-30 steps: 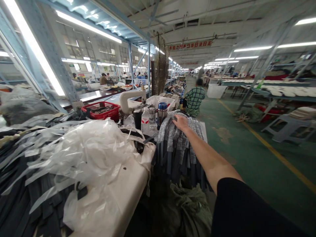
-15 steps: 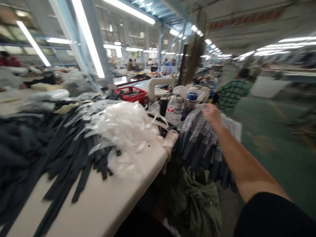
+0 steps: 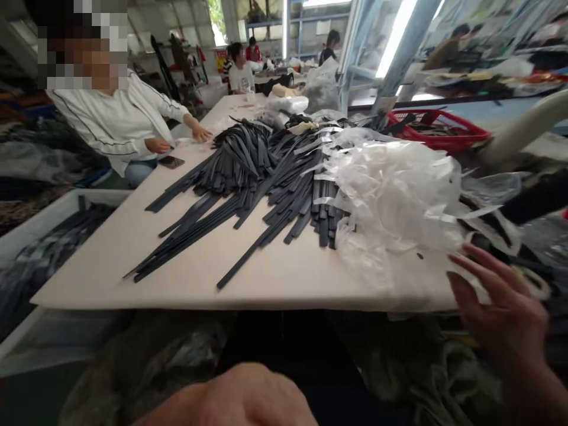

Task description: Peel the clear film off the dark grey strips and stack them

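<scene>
My right hand (image 3: 501, 302) is over the table's right end with its fingers apart and nothing in it, close to a crumpled heap of white film strips (image 3: 394, 189). At the bottom edge the back of my left hand (image 3: 239, 396) shows; its fingers are hidden. Dark grey flat strips (image 3: 244, 157) lie fanned and piled across the pale table (image 3: 284, 278), left of the white heap. Some of them carry white film at their upper ends.
A person in a white jacket (image 3: 106, 124) stands at the table's left side, hands near a phone (image 3: 171, 161). White bin (image 3: 13, 236) with strips stands at left. Red basket (image 3: 439, 127) and a pale curved pipe (image 3: 523, 130) are at back right. More people sit behind.
The view has swung left, from the aisle to the table. My right hand has left the film-covered strips hanging at the table's right end and is open. My left hand has come into view.
</scene>
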Action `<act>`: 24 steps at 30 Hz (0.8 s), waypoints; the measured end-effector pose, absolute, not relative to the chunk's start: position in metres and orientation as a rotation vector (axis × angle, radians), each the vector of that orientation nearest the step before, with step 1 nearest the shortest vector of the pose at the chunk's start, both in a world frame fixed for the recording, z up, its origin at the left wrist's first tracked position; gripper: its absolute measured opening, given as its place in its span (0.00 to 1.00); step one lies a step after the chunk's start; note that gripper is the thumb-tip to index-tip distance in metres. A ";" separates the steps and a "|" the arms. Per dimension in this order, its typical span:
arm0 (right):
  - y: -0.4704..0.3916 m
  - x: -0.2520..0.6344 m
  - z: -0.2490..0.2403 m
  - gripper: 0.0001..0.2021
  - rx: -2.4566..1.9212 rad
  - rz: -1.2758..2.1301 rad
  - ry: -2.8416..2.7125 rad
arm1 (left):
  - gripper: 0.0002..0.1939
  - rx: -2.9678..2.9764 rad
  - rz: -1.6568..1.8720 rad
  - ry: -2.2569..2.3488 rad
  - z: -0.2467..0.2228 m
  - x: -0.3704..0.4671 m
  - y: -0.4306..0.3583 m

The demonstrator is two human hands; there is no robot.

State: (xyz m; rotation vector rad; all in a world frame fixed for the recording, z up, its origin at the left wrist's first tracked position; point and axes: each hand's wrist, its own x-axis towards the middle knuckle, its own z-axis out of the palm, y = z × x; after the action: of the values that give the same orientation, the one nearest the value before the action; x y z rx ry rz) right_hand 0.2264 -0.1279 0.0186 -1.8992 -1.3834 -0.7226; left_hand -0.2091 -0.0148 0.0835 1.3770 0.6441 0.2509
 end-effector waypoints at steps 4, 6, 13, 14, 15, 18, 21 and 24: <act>-0.096 0.178 0.015 0.17 -1.741 -0.556 -1.564 | 0.28 1.371 0.385 0.787 0.056 -0.202 0.003; -0.086 0.155 0.012 0.17 -1.687 -0.435 -1.617 | 0.28 1.449 0.610 0.834 0.041 -0.190 0.021; -0.052 0.091 -0.013 0.16 -1.405 0.098 -1.867 | 0.17 2.422 0.955 1.222 -0.029 -0.193 0.090; -0.046 0.085 -0.015 0.16 -1.384 0.150 -1.877 | 0.15 2.541 0.956 1.201 -0.037 -0.198 0.097; -0.039 0.079 -0.017 0.15 -1.371 0.193 -1.886 | 0.13 2.638 0.958 1.166 -0.042 -0.202 0.103; -0.019 0.060 -0.014 0.14 -1.362 0.278 -1.919 | 0.12 2.830 0.980 1.038 -0.038 -0.210 0.111; -0.002 0.040 -0.004 0.19 -1.345 0.294 -2.007 | 0.15 2.857 0.886 0.914 -0.017 -0.211 0.106; 0.009 0.023 0.001 0.22 -1.227 0.301 -2.153 | 0.32 2.789 0.657 0.597 -0.004 -0.212 0.096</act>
State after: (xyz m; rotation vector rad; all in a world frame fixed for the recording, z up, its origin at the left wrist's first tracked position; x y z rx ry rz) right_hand 0.0232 0.0088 0.0014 -1.2274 -2.1530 0.3012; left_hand -0.2116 0.0958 -0.0040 2.7891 0.5965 0.6571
